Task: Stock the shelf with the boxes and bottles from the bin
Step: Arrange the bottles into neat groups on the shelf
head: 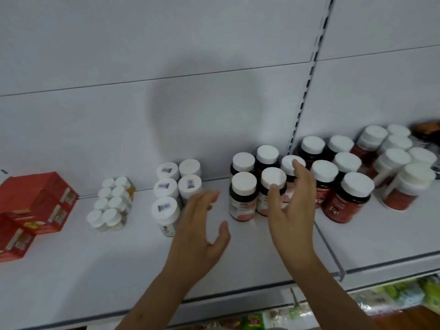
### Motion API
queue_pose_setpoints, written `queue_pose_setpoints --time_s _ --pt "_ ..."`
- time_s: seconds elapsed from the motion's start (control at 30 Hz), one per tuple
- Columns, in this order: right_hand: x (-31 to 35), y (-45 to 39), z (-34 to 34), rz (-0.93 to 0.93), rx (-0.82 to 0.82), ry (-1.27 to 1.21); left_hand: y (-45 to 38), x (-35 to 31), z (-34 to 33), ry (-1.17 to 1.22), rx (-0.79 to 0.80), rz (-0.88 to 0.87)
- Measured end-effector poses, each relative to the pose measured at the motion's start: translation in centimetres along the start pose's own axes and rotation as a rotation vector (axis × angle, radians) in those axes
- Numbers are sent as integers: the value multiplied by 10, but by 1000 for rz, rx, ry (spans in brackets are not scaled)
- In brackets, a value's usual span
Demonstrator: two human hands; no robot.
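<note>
matt white shelf (119, 258), glossy dark bottles (342, 203)

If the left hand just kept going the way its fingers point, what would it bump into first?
Most likely the white-capped white bottles just past the left hand's fingertips; they already overlap that cluster in the picture. Depth is unclear, so it might slip past their right side and reach the shelf's back panel instead.

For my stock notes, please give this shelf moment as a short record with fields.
left hand: open, over bare shelf, holding nothing
right hand: open, fingers at the dark bottles with white caps
shelf far left: red boxes
next: small white-capped bottles
beside left hand: white jars
</note>
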State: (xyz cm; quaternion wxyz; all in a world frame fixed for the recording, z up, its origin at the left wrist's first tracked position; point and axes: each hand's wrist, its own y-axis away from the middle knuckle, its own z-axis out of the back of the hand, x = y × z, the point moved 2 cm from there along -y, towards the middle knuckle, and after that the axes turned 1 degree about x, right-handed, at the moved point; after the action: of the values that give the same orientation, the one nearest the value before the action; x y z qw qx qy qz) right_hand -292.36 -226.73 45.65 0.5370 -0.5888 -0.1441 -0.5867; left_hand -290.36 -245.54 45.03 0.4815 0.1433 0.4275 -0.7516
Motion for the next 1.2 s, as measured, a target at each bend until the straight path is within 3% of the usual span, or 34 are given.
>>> queue_pose_setpoints --time_s 0.13,0.3,0.4,0.7,0.93,1.2 --pt "-18 -4 6 -124 50 10 -17 1 -54 146 125 127" --pt "-9 -3 2 -102 20 55 -34 26 -85 378 134 341" --pt "-6 -1 -3 -49 55 62 -38 34 -88 411 117 329" --pt "-22 -22 -24 -196 184 -88 -35 44 -95 377 157 355" --pt "-60 -19 -36 -642 250 -311 -35 50 -99 337 147 386" --pt "-68 -42 -49 -662 250 -515 -36 50 -100 333 163 415"
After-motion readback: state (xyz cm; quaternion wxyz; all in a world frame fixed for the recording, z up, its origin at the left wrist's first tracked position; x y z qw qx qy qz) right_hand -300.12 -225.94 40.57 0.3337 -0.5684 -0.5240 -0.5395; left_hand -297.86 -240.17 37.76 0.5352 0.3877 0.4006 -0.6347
